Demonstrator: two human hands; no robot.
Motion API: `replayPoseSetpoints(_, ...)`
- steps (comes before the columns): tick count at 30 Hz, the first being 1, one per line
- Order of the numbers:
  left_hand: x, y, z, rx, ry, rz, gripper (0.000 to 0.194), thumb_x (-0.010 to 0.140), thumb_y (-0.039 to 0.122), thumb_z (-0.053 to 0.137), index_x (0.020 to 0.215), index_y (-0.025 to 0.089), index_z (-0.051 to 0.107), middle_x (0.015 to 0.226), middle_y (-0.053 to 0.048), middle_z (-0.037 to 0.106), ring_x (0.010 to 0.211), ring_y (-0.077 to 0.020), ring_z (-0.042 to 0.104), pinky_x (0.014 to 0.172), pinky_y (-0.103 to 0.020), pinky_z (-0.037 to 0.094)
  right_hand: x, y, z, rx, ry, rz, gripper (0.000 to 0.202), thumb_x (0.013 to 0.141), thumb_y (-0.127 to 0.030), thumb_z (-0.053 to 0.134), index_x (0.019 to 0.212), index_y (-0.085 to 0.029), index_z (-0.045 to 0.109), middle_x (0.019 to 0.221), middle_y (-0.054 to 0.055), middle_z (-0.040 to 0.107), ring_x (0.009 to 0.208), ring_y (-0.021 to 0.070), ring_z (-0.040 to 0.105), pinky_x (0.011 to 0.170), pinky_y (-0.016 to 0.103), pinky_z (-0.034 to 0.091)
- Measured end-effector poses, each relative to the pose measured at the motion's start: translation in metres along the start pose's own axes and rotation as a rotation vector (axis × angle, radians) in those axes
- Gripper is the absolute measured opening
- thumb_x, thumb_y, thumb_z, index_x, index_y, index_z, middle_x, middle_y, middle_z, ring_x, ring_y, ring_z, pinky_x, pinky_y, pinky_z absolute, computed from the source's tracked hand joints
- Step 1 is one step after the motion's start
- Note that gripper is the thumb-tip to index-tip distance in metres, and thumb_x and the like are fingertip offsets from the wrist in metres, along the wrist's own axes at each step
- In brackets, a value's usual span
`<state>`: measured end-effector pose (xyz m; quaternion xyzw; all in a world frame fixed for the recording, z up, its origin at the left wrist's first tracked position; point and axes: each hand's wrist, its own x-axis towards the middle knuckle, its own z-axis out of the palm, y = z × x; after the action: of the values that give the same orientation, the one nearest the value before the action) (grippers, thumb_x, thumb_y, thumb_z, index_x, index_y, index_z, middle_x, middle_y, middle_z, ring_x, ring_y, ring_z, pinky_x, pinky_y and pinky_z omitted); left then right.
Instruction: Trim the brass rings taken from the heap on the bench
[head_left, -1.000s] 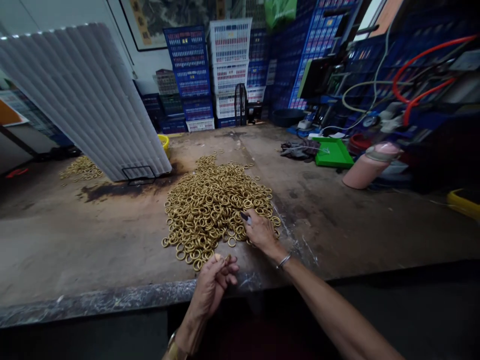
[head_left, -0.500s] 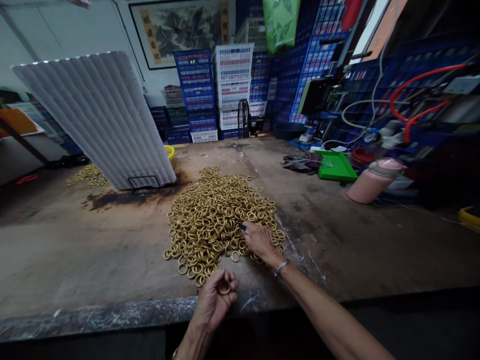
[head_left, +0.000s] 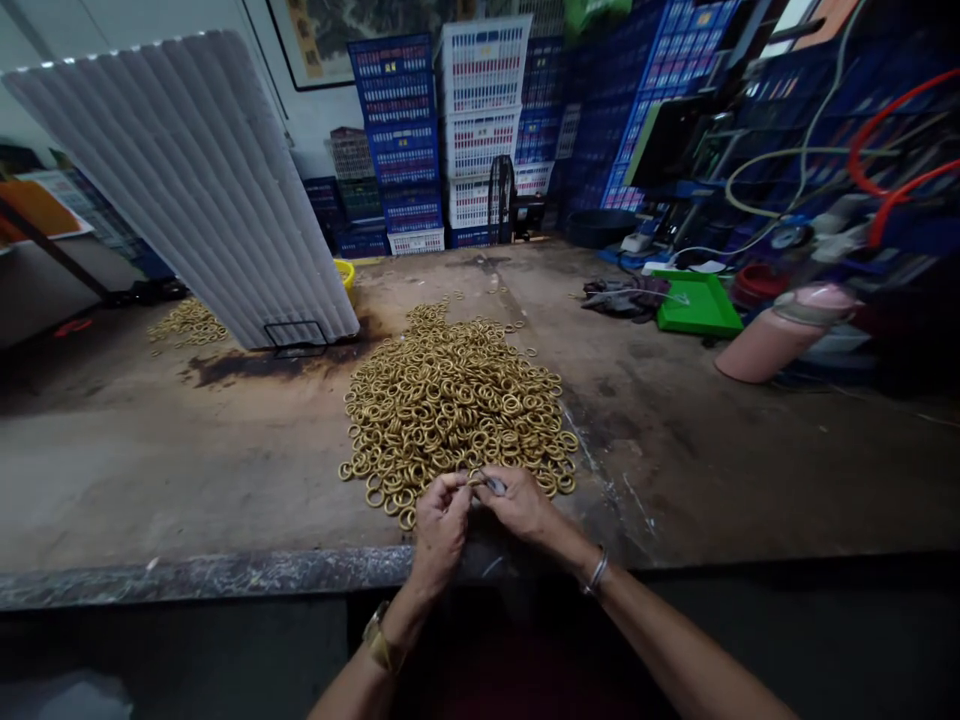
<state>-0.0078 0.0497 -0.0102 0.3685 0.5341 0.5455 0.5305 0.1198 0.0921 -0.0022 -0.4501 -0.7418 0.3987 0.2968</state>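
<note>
Your left hand [head_left: 441,530] pinches a ring [head_left: 475,479] by the near edge of the pile [head_left: 457,400] on the tabletop [head_left: 225,480]; it lies toward your right hand [head_left: 519,508], which grips a small tool [head_left: 496,487].

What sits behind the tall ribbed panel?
Past the panel, part of a ring pile shows at left and a yellow container at right. Whatever else lies behind is covered.

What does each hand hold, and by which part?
The left hand pinches a golden ring by its edge; the right hand holds a small tool, gripped part unclear.
</note>
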Motion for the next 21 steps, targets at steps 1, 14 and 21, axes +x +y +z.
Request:
replayPoseSetpoints(1,0.000,-0.001,-0.001,0.023,0.007,0.033,0.024,0.071,0.038,0.059,0.078,0.016,0.057,0.055,0.004,0.050,0.044,-0.0060,0.043,0.043,-0.017,0.035,-0.001,0.000,0.002,0.071,-0.017,0.040,0.018,0.073,-0.024,0.049,0.057,-0.015,0.050,0.052,-0.005,0.039,0.050,0.0070,0.034,0.048,0.019,0.026)
replayPoseSetpoints(14,-0.011,0.008,-0.001,-0.002,-0.148,-0.145,0.033,0.073,0.049,0.054,0.068,0.017,0.049,0.045,0.008,0.038,0.033,-0.0026,0.025,0.034,-0.016,0.018,0.000,-0.004,0.004,0.225,0.049,0.204,0.025,0.071,-0.035,0.049,0.056,-0.015,0.052,0.051,-0.005,0.041,0.049,0.0067,0.034,0.047,0.019,0.028)
replayPoseSetpoints(21,-0.012,0.003,-0.004,-0.094,-0.231,-0.163,0.033,0.076,0.048,0.051,0.065,0.017,0.046,0.047,0.008,0.035,0.035,-0.0022,0.025,0.035,-0.015,0.017,0.000,-0.006,0.006,0.273,0.023,0.190,0.023,0.071,-0.034,0.049,0.058,-0.015,0.053,0.051,-0.005,0.042,0.049,0.0066,0.034,0.046,0.018,0.028)
